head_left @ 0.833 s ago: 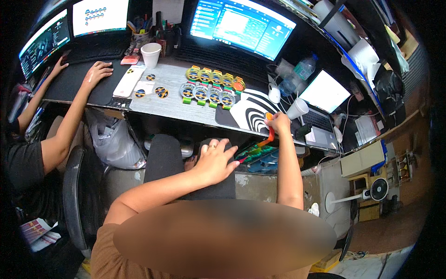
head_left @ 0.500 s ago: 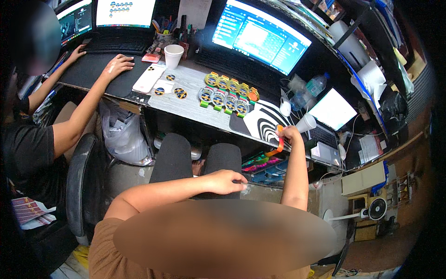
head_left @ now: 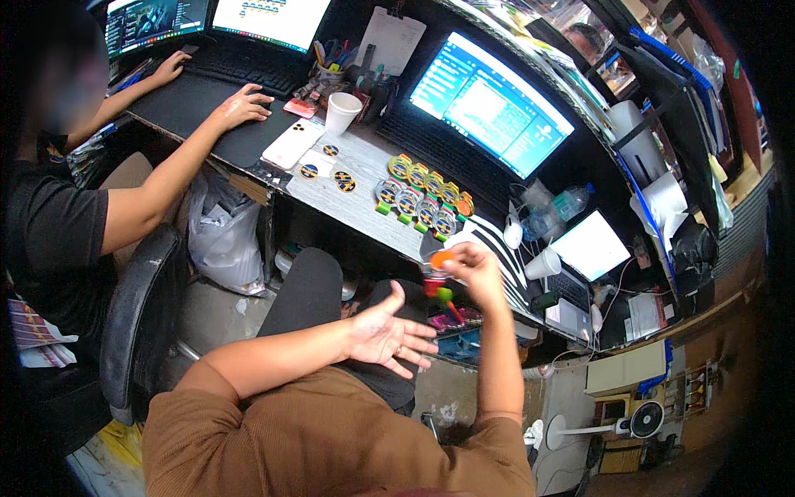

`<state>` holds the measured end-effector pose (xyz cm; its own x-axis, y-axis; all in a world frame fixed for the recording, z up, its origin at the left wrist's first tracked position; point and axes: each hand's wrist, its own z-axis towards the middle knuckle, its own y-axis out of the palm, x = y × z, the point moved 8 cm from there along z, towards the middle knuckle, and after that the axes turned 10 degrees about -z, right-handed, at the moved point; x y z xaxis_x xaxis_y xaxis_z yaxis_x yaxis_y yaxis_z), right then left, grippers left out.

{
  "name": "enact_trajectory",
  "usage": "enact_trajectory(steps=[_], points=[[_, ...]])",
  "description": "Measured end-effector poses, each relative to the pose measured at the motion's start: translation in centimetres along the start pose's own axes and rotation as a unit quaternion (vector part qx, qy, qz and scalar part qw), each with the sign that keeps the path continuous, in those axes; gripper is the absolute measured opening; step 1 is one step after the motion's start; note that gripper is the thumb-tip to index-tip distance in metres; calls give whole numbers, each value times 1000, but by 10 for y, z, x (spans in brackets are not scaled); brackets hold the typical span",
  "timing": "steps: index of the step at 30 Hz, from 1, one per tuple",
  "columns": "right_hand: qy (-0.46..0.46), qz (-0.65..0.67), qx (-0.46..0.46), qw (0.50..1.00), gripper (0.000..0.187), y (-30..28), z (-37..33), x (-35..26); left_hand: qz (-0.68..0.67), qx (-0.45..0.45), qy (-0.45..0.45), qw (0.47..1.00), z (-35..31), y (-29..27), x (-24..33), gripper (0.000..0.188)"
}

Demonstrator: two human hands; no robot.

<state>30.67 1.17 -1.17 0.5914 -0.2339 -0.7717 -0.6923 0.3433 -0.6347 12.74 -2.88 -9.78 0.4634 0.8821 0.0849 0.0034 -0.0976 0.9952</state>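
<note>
My right hand (head_left: 475,272) pinches an orange-bronze medal (head_left: 441,259) above the desk's front edge. Its ribbon (head_left: 436,288), red and green and smeared by motion, dangles below. Over my lap my left hand (head_left: 387,338) is open, palm up, fingers spread and holding nothing. On the desk, behind the held medal, lie a row of gold-coloured medals (head_left: 417,176) and a row of silver-coloured medals (head_left: 406,203), with ribbon ends showing. Another bronze-coloured medal (head_left: 465,205) lies at their right end. Several round dark stickers (head_left: 344,182) are left of the rows.
A black-and-white patterned mouse pad (head_left: 501,253), a mouse (head_left: 513,232), paper cups (head_left: 542,264) and a laptop (head_left: 571,290) are at the right. A phone (head_left: 292,144) and white cup (head_left: 342,113) stand left. A co-worker's hand (head_left: 243,108) rests on a black mat.
My right hand has lifted the medal off the mouse pad and brought it left, toward my body. My left hand has turned palm up and spread its fingers. The view has shifted slightly.
</note>
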Motion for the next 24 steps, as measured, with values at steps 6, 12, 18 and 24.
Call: enact_trajectory(steps=[6, 12, 18, 24], points=[[-322, -90, -227, 915, 7, 97, -29, -151, -83, -38, 363, 927, -88, 10, 66, 38], [-371, -191, -328, 847, 7, 188, -7, -170, -35, 126, 506, 853, -138, -25, 76, 29], [-295, -155, -559, 759, 11, 218, 23, -142, 6, 247, 461, 852, -157, -61, 71, 66], [-76, -321, -48, 943, 38, 165, 241, -106, 22, 166, 473, 865, -170, -40, 79, 51]])
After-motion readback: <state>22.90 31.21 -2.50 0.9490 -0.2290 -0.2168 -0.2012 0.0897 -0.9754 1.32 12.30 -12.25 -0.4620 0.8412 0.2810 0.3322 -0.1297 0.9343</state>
